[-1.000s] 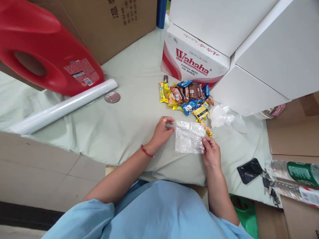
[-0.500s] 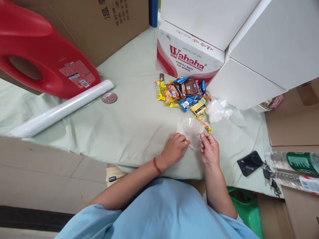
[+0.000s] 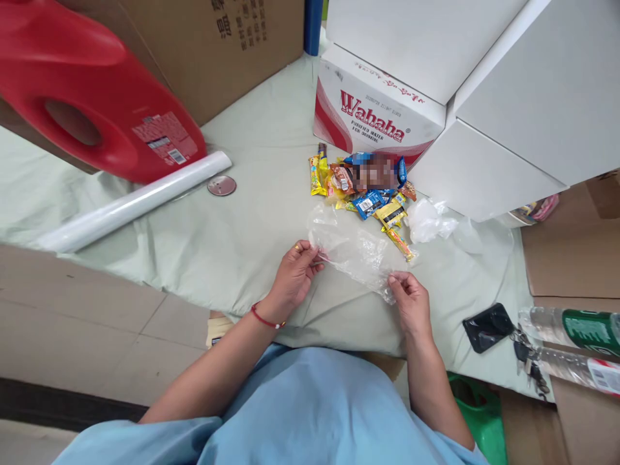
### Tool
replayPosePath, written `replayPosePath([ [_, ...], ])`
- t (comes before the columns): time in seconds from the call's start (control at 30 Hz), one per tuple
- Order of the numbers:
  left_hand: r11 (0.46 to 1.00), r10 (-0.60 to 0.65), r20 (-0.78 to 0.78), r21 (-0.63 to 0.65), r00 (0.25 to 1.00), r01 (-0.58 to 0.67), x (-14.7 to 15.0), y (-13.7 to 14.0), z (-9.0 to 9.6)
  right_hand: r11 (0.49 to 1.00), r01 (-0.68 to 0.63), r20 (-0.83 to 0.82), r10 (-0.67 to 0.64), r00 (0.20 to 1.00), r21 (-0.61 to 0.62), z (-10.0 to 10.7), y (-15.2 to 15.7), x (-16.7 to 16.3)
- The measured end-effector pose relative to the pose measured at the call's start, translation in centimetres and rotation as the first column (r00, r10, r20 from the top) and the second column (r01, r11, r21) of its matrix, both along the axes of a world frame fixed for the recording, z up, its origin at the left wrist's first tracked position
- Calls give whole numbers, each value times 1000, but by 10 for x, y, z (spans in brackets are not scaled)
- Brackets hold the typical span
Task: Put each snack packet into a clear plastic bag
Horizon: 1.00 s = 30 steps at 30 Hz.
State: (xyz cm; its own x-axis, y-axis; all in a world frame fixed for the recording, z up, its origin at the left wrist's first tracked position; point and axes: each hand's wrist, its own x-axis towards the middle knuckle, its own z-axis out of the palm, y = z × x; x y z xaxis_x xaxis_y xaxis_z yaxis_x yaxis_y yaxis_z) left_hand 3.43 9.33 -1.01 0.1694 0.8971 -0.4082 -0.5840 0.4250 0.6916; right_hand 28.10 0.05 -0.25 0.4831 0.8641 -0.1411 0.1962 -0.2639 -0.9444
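Note:
A clear plastic bag (image 3: 356, 248) is stretched sideways between my two hands, just above the cloth. My left hand (image 3: 296, 274) pinches its left end between thumb and fingers. At the other end, my right hand (image 3: 411, 298) grips the lower right edge. Right behind the bag lies a pile of small wrapped snacks (image 3: 371, 201) in yellow, blue and brown packets; part of the pile is blurred out. A crumpled clear plastic bag (image 3: 431, 221) rests to the right of the snacks.
A Wahaha water carton (image 3: 372, 123) stands behind the snacks. At left are a red jug (image 3: 145, 123), a white plastic roll (image 3: 140, 206) and a round disc (image 3: 221, 186). A black phone (image 3: 488, 327), keys (image 3: 527, 358) and two plastic bottles (image 3: 588, 329) lie at right.
My left hand has moved left, away from my right hand, drawing the clear bag out wide. The right hand keeps its grip. The whole view has shifted slightly.

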Motion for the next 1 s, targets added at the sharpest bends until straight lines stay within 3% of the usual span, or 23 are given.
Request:
replayPosePath([
  [0.13, 998, 50, 60, -35, 997, -48, -12, 2, 3, 998, -45, -13, 44, 999, -42, -1, -6, 6],
  [0.2, 997, 63, 83, -37, 995, -60, -13, 1, 3, 997, -43, 107, 49, 993, -59, 1, -8, 10],
  [0.27, 999, 46, 96, -29, 994, -44, -14, 0, 1, 999, 39, 307, -40, 951, 8, 7, -9, 13],
  [0.33, 1000, 11, 107, -16, 994, -9, -14, -1, 0, 984, 92, 443, -151, 884, 152, 18, -7, 11],
  [0.37, 1000, -5, 117, -10, 993, 6, -14, -2, 0, 976, 58, 478, -153, 865, 208, 24, -4, 7],
  [0.43, 1000, -23, 145, 3, 989, 22, -15, -3, -1, 961, -124, 540, -31, 841, 248, 33, 5, -8],
  [0.57, 999, -5, 182, 37, 983, -1, -16, -5, -3, 855, -506, 671, 312, 672, 110, 31, 32, -44],
  [0.67, 999, 6, 151, 50, 988, -14, -16, -7, -7, 811, -584, 660, 412, 628, 49, 18, 48, -60],
  [0.77, 999, 3, 74, 53, 997, -7, -14, -8, -12, 832, -553, 532, 449, 718, 44, 13, 52, -63],
  [0.9, 999, 17, -1, 47, 1000, -17, -11, -7, -13, 878, -477, 398, 427, 812, 31, 24, 42, -64],
  [1.0, 998, 5, -31, 62, 999, -3, -13, -9, -8, 808, -589, 387, 536, 751, 24, 39, 30, -65],
])
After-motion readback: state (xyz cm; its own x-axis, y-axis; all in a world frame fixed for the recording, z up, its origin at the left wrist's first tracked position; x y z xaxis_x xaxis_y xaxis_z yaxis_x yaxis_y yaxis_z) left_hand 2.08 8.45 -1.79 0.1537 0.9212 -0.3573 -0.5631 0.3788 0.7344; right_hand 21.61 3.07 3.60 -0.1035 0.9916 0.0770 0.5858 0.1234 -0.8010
